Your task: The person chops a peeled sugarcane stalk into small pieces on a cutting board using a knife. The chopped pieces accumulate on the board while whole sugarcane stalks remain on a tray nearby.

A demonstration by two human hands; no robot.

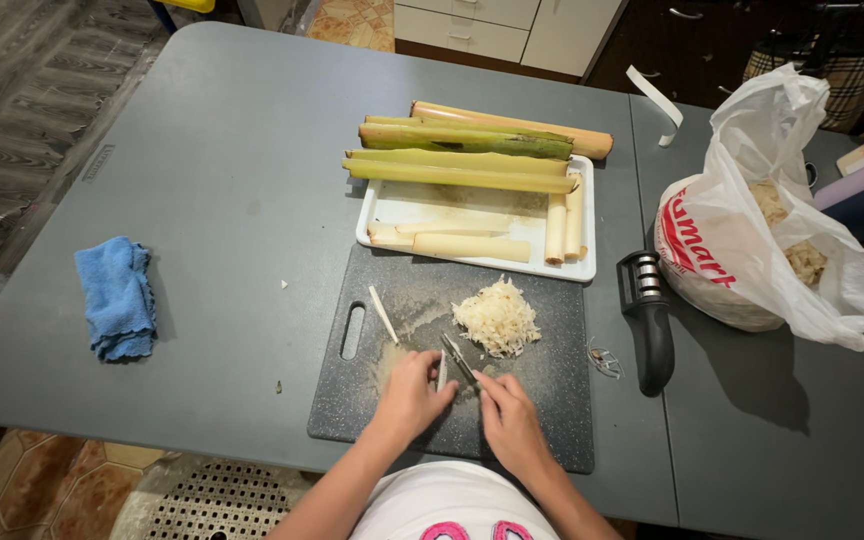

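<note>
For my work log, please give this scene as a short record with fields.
surface: grey table
left hand: on dark cutting board, touching a small pale piece
right hand: holds a small knife
shredded pile: white, on the board
tray: white, holds long green stalks and pale cut pieces
right of board: black knife sharpener, white plastic bag
left: blue cloth

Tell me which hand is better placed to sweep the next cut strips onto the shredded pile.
Probably the right hand. It rests on the cutting board on the pile's side, holding the small knife whose tip points toward the shredded pile. The left hand steadies a pale piece, farther from it.
</note>
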